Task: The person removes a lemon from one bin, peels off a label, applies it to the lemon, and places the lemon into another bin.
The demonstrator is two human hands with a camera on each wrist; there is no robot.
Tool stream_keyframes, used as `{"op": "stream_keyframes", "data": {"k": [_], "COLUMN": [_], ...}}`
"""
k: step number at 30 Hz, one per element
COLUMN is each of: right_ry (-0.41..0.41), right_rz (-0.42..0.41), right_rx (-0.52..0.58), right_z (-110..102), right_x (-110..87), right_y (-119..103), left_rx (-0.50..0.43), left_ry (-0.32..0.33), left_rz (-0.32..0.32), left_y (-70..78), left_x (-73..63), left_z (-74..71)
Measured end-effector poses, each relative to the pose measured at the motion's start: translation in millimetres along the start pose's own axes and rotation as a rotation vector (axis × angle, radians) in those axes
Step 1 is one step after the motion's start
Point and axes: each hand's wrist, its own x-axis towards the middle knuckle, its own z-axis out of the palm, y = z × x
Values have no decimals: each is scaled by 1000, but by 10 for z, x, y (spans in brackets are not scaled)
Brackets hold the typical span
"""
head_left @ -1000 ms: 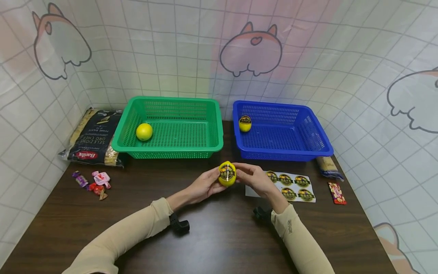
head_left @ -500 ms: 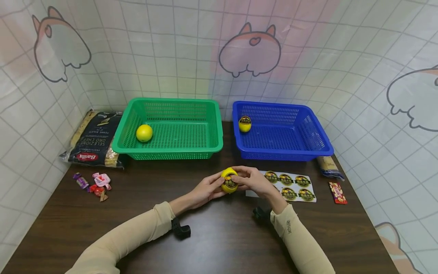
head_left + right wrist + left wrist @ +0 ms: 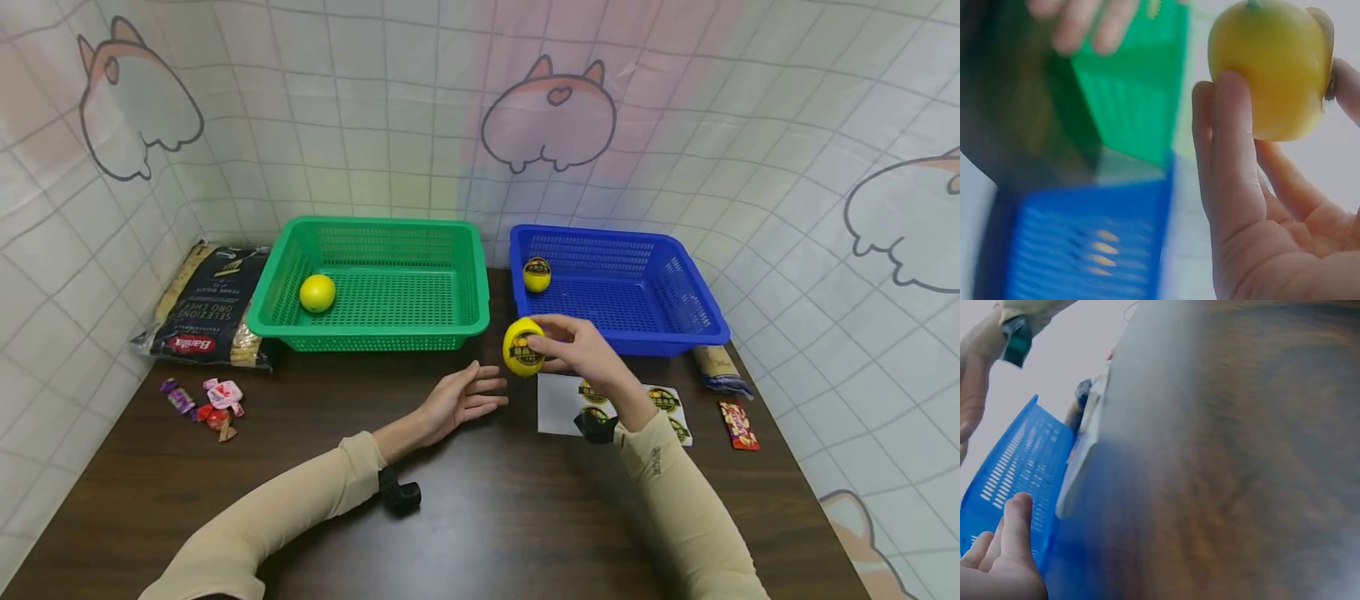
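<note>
The yellow fruit (image 3: 1269, 69) was held up off the table (image 3: 480, 533), just beyond the left end of the sticker sheet (image 3: 558, 404) and near the blue basket's (image 3: 611, 336) near left corner. It looked light, firm and smooth, perhaps a little slippery, so a hold around its sides seemed best. The right hand (image 3: 583, 354) gripped it, thumb against the dark label (image 3: 523, 347), fingers curved round the opposite side. To the left, the left hand (image 3: 453, 402) held nothing, its fingers extended and slightly spread.
</note>
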Motion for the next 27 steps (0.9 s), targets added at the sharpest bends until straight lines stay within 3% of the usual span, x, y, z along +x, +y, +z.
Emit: {"op": "stream_keyframes", "data": {"k": [4,7,14,22,27], "right_ry": [70,114,287,426,437], "right_rz": [-48,-61,-24,145,274], "right_rx": [-7,60,148,-51,-42], "right_z": [-244,-448,-875,-1140,-1135], "right_x": [126,254,669,1147,1386], "right_y": [-265,-424,-567,-315,-43], "left_rx": [12,8,-52,-84,-158], "left_ry": [5,21,81,126,210], "left_rz": [18,24,53,48,77], "left_y": [47,47,53,89,134], "left_x": [51,104,305,564,684], "left_z": [18,56,197,360,406]}}
